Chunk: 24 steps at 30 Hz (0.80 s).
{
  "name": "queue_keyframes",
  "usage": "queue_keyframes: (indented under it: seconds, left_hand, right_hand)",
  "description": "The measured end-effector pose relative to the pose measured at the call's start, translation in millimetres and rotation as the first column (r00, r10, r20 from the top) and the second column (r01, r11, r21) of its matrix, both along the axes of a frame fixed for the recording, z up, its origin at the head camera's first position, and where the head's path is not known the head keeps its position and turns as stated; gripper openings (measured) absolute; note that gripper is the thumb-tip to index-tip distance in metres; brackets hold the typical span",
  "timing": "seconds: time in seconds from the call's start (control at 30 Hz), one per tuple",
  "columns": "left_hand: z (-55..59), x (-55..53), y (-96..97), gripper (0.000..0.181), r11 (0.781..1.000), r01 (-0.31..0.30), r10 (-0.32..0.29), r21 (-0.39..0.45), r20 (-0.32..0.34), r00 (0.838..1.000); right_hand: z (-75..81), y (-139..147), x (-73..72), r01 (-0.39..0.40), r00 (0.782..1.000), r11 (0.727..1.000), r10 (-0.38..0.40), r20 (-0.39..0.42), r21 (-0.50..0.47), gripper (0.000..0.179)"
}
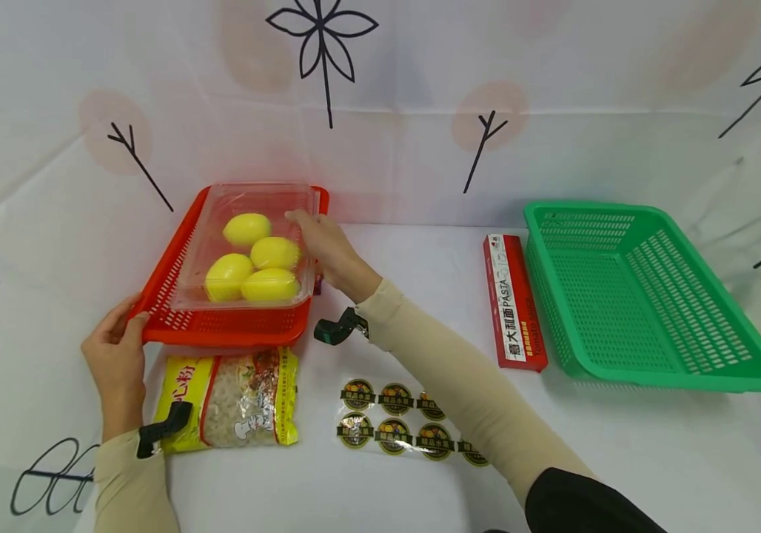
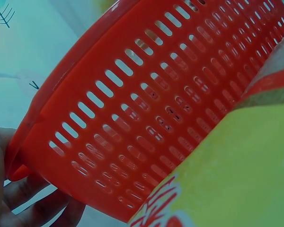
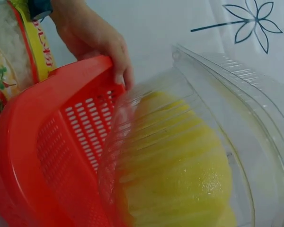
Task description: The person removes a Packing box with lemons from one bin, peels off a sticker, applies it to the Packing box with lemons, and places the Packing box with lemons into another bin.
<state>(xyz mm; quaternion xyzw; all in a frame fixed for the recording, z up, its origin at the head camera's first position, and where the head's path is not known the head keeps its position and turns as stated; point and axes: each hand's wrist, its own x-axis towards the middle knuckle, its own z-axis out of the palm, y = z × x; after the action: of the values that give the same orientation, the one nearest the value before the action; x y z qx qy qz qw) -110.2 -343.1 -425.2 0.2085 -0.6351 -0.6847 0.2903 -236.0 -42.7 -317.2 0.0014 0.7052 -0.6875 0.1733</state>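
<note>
A clear plastic box with several yellow lemons inside lies over the red basket at the back left. My right hand holds the box by its right side. In the right wrist view the box is tilted above the basket opening; whether it touches the basket floor is hidden. My left hand grips the basket's front left corner, thumb on the rim and fingers beneath, as the left wrist view shows. Just in front of the basket is a yellow food packet.
A green basket stands at the right, with a red pasta box along its left side. A clear sheet of round fruit stickers lies front centre, partly under my right forearm. Behind the table hangs a patterned cloth.
</note>
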Motion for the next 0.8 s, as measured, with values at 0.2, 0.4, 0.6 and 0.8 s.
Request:
queue_keyframes:
  seconds: [0.2,0.4,0.6,0.8]
  left_hand:
    - [1.0,1.3,1.2,0.031,1.0,-0.007,0.007,-0.016,0.001,1.0]
    - [0.1,2.6,1.1,0.031,1.0,-0.001,0.001,-0.017,-0.02,1.0]
    - [-0.2,2.7,1.3,0.031,1.0,0.0,0.0,-0.02,-0.02,1.0]
    - [-1.3,1.7,0.3,0.031,1.0,0.0,-0.001,-0.03,-0.018,1.0]
  right_hand:
    - [3.9,9.5,2.5,-0.021,0.999,0.999,0.019,-0.031,-0.045,0.052]
    - [6.9,21.2,4.5,-0.023,0.999,0.999,0.022,-0.027,-0.045,0.059]
    - [9.1,34.7,5.8,-0.029,0.999,0.999,0.028,-0.031,-0.024,0.052]
    - [11.6,49.5,7.9,-0.05,0.998,0.998,0.05,-0.029,-0.027,0.055]
